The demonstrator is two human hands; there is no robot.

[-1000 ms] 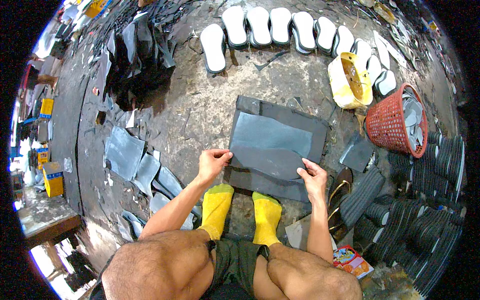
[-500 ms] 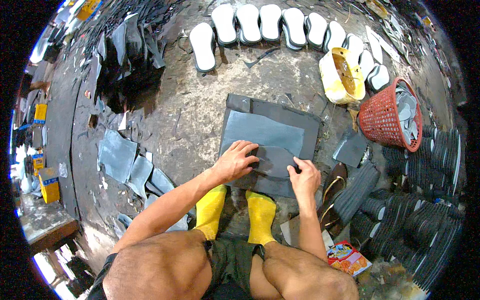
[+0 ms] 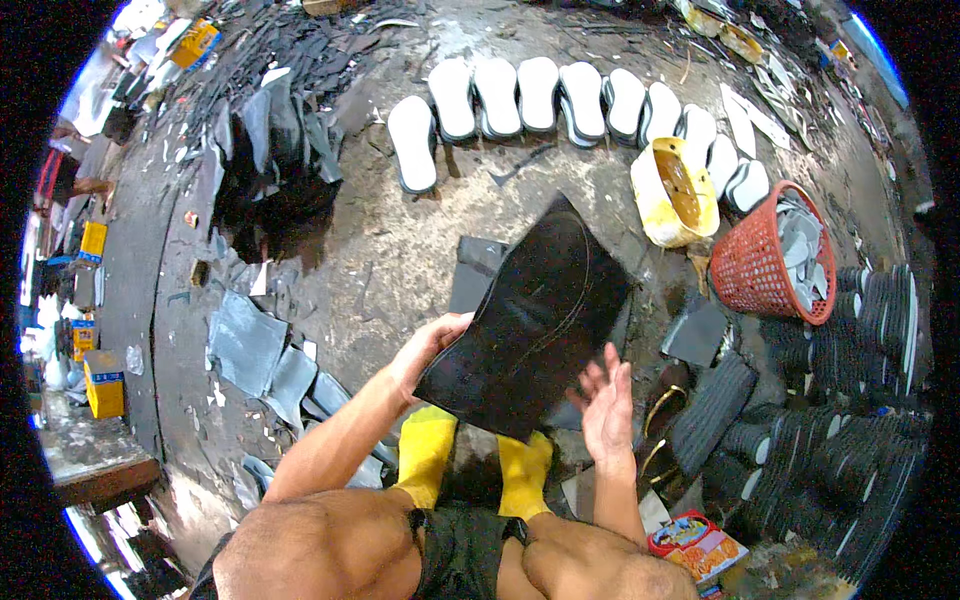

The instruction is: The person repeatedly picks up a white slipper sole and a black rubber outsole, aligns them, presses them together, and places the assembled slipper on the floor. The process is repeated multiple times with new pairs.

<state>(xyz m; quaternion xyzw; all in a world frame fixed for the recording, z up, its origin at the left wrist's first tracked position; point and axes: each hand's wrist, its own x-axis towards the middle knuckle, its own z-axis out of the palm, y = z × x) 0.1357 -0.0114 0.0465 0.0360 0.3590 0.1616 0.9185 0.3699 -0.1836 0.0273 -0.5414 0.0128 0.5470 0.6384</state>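
Note:
A black, roughly four-sided sheet (image 3: 530,325) with faint curved lines on its face is held up and tilted above the floor. My left hand (image 3: 432,350) grips its left edge, the thumb along the near side and the other fingers partly hidden. My right hand (image 3: 607,405) stands open by the sheet's lower right edge, fingers spread and slightly blurred; nothing shows in it. Behind the sheet, a dark mat (image 3: 476,270) lies on the floor, mostly covered from view. My feet in yellow socks (image 3: 425,460) are just below the sheet.
White-topped sole shapes (image 3: 495,97) form an arc at the far side. A yellow cut-open container (image 3: 665,205) and a red basket (image 3: 755,265) of grey scraps stand right. Stacks of dark soles (image 3: 860,440) fill the lower right. Grey sheet pieces (image 3: 247,335) lie left.
Both hands were low over a blue-grey sheet and a dark curved shape on the mat. Now a black sheet is raised in my left hand, and my right hand has opened beside it.

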